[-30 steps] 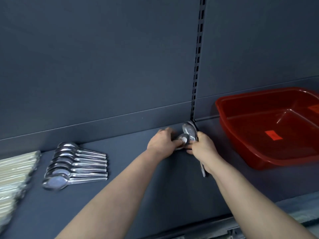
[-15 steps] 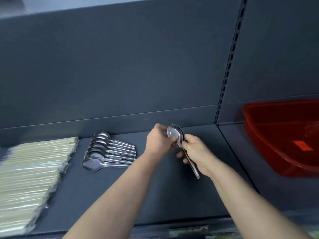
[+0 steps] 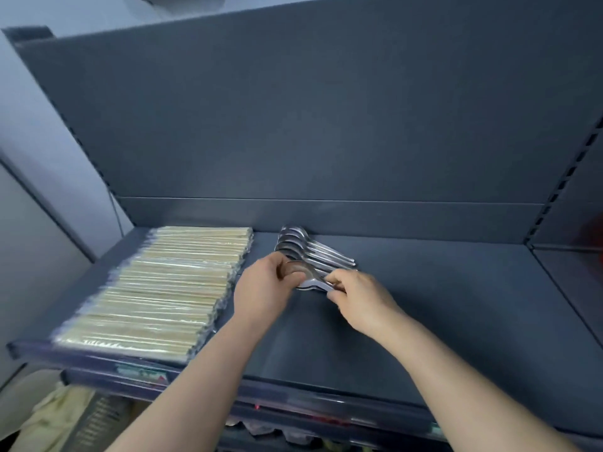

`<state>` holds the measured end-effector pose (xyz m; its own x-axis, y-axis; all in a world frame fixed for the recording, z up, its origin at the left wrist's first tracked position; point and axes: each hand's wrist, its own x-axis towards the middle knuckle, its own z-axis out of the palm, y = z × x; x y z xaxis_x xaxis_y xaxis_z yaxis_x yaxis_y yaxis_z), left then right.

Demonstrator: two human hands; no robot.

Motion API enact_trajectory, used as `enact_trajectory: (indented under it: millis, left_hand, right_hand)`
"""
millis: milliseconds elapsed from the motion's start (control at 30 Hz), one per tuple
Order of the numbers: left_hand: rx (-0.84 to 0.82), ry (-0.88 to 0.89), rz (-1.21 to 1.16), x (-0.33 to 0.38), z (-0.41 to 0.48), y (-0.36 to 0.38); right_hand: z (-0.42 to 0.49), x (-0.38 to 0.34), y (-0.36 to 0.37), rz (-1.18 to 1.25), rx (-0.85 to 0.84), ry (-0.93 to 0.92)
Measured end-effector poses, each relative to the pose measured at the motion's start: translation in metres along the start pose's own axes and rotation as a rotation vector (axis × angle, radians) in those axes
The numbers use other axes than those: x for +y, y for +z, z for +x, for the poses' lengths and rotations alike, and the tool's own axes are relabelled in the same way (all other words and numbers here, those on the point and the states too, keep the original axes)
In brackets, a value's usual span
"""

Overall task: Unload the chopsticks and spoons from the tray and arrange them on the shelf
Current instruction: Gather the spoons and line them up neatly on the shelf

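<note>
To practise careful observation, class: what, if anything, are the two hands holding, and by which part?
A few metal spoons: the left hand curls round the bowls, the right hand pinches the handles.

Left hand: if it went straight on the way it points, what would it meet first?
Probably the row of spoons lying on the shelf, just beyond the left hand and the held spoons; depth is unclear.
</note>
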<state>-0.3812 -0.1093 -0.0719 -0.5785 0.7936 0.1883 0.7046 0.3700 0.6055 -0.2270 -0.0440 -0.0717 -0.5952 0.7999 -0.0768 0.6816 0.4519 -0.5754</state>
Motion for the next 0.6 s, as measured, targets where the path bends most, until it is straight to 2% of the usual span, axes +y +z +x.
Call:
enact_trajectory:
  millis: [167, 300, 433, 600]
  left_hand:
    - [0.037, 0.014, 0.136, -0.031, 0.002, -0.007]
    - [0.067, 0.066, 0.148, -0.05, 0.012, -0.002]
    - [0.044, 0.125, 0.119, -0.057, 0.027, -0.001]
    - [-0.079, 0.187, 0.081, -0.064, 0.049, 0.0]
  right_hand:
    - [0.007, -0.026, 0.025, -0.245, 0.117, 0.002]
    - [0.012, -0.033, 0.04, -0.463, 0.24, -0.007]
    - [0.019, -0.031, 0.042, -0.496, 0.363, -0.029]
    - [0.035, -0.031, 0.046, -0.338, 0.185, -0.007]
